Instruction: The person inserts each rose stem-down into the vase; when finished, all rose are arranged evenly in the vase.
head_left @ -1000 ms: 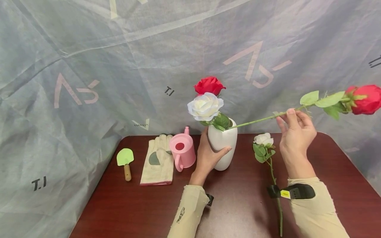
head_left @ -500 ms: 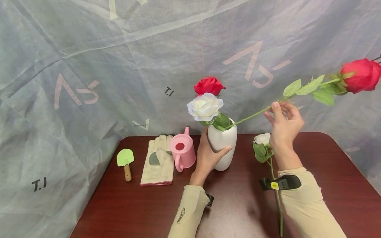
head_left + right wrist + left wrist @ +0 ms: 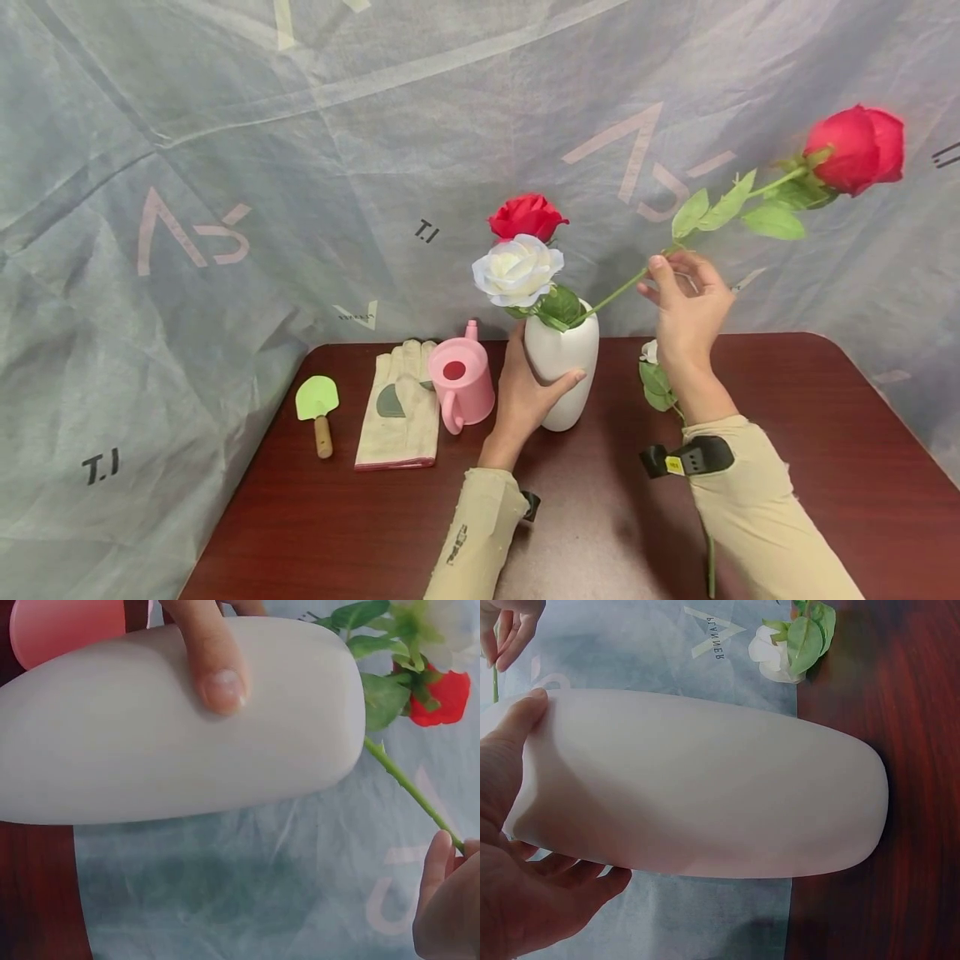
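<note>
My left hand (image 3: 525,400) grips the white vase (image 3: 573,367), its thumb lying across the front and the other fingers round the far side, as the left wrist view also shows. Out of the vase's mouth rise a red rose (image 3: 527,217) and a white rose (image 3: 517,271) with green leaves. My right hand (image 3: 692,312) pinches the green stem of a second red rose (image 3: 855,150) between thumb and fingers. This stem slants down to the left, its lower end inside the vase's mouth, while the bloom leans out to the upper right.
Another white rose (image 3: 656,385) lies on the dark red table (image 3: 585,533), partly hidden under my right arm. Left of the vase stand a pink watering can (image 3: 468,387), a pair of cream gloves (image 3: 397,425) and a small green trowel (image 3: 318,408). A grey sheet (image 3: 375,167) hangs behind.
My right hand has moved left and slightly up with the red rose, so its stem stands steeper and the bloom is higher and closer to the vase. The left hand stays on the vase.
</note>
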{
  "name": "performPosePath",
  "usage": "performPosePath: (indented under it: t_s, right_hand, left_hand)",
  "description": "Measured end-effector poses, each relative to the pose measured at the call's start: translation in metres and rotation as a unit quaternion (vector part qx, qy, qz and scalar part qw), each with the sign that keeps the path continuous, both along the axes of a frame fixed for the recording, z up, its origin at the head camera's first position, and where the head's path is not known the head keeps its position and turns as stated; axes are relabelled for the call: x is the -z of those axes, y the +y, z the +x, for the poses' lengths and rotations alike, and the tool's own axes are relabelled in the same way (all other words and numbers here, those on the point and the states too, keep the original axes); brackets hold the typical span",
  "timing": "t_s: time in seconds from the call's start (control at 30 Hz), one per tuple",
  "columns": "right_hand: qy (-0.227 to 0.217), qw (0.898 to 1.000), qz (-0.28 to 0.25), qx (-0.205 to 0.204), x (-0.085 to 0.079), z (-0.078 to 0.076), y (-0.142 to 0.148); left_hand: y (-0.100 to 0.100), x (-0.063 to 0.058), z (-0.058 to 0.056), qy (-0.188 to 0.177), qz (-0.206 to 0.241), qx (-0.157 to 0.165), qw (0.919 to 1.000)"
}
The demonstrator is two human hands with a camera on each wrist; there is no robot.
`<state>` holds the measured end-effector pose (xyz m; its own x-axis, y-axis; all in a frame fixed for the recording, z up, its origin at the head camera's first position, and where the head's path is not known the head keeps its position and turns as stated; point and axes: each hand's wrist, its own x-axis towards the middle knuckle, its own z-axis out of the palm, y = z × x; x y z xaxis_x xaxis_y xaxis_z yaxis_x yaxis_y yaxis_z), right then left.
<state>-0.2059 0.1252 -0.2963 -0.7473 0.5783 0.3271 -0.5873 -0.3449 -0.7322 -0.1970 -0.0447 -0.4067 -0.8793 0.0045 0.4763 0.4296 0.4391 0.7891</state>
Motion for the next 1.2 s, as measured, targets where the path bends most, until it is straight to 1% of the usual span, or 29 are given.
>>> performPosePath:
  t_s: [0.1, 0.23, 0.43, 0.53, 0.63, 0.7, 0.83, 0.93, 1.07, 1.13, 1.2]
  right_hand:
    - [-0.001, 1.000, 0.030, -0.001, 0.003, 0.000, -0.005]
    - [-0.006, 0.996, 0.093, 0.003, 0.009, 0.001, -0.010]
    - [-0.022, 0.990, 0.141, -0.016, 0.015, 0.002, -0.014]
    - [-0.034, 0.985, 0.167, -0.032, 0.018, 0.003, -0.016]
    - [-0.048, 0.978, 0.198, -0.040, 0.020, 0.002, -0.018]
    - [-0.054, 0.974, 0.218, -0.037, 0.021, 0.001, -0.019]
    - [-0.063, 0.968, 0.241, -0.027, 0.022, -0.001, -0.023]
    - [-0.076, 0.960, 0.268, -0.008, 0.023, -0.003, -0.026]
    - [-0.093, 0.945, 0.313, 0.025, 0.022, -0.004, -0.028]
    - [-0.098, 0.939, 0.328, 0.032, 0.021, -0.005, -0.030]
    - [-0.101, 0.935, 0.338, 0.032, 0.020, -0.006, -0.031]
  left_hand:
    - [0.000, 0.000, 0.000, -0.001, -0.002, 0.001, 1.0000]
    - [-0.001, -0.001, 0.001, -0.005, -0.005, -0.001, 1.0000]
    - [-0.001, -0.001, 0.001, -0.005, -0.006, 0.000, 1.0000]
    - [-0.001, 0.000, 0.000, -0.004, -0.005, 0.003, 1.0000]
    - [-0.001, 0.000, -0.001, 0.000, -0.006, 0.003, 1.0000]
    - [0.000, 0.000, 0.000, 0.000, -0.006, 0.004, 1.0000]
    - [-0.001, 0.000, 0.000, 0.000, -0.005, 0.005, 1.0000]
    - [-0.001, -0.001, -0.001, 0.001, -0.007, 0.003, 1.0000]
    - [0.000, -0.001, -0.001, 0.005, -0.012, 0.001, 0.9999]
    - [0.000, -0.001, 0.000, 0.006, -0.014, 0.001, 0.9999]
    - [0.000, -0.002, 0.000, 0.007, -0.016, 0.000, 0.9999]
